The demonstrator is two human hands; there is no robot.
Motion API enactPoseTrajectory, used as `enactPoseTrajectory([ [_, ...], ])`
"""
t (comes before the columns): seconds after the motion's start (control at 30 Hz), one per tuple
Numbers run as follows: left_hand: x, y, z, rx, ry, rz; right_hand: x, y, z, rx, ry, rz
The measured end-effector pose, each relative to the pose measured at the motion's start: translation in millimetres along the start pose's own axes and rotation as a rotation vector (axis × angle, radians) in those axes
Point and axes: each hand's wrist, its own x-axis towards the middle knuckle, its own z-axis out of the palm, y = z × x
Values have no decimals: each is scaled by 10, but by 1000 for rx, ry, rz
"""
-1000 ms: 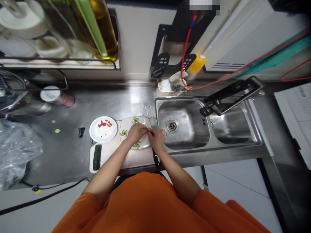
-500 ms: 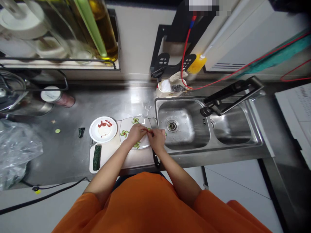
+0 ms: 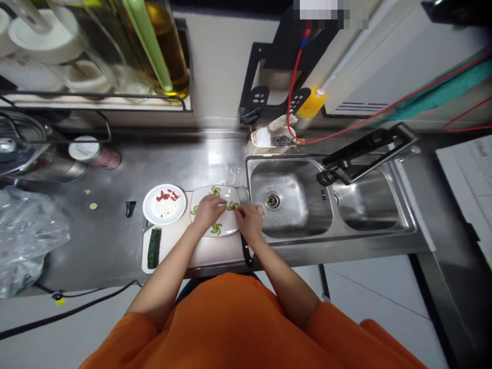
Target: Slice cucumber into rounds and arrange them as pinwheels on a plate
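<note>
A square white plate (image 3: pixel 226 228) carries several fans of sliced cucumber. Over its left part is my left hand (image 3: pixel 207 211), fingers stretched out and slightly apart, with nothing seen in them. At the plate's right edge my right hand (image 3: pixel 249 223) pinches a small red goji berry (image 3: pixel 234 207) against the right-hand cucumber fan (image 3: pixel 231 205). More goji berries (image 3: pixel 167 195) lie on a round white plate (image 3: pixel 148 212) to the left. A length of dark green cucumber (image 3: pixel 154 248) rests on the white cutting board (image 3: pixel 169 238) beneath both plates.
A black-handled knife (image 3: pixel 246 251) lies at the board's right end. Beyond it is a double steel sink (image 3: pixel 292 205) with a black faucet (image 3: pixel 357 151). A cucumber end (image 3: pixel 130 208), a plastic bag (image 3: pixel 28 241) and a lidded jar (image 3: pixel 94 152) occupy the left counter.
My left hand has drawn back a little to the left, away from the right fingertips, and its fingers have loosened. My right hand stays nearly in place, pinching the goji berry.
</note>
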Motion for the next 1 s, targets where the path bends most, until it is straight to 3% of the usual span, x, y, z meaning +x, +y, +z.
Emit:
enactPoseTrajectory([
  [0.2, -228, -167, -444, 37, 183, -131, -42, 7, -66, -10, 10, -25],
  [0.43, -549, -534, -862, 332, 430, -523, -166, -39, -54, -22, -4, -115],
  [0.67, -330, -598, -854, 363, 400, -738, -278, -198, -8, -22, -90, -191],
  [1.0, -169, -674, -877, 368, 321, -799, -333, -232, -30, -45, -150, -173],
])
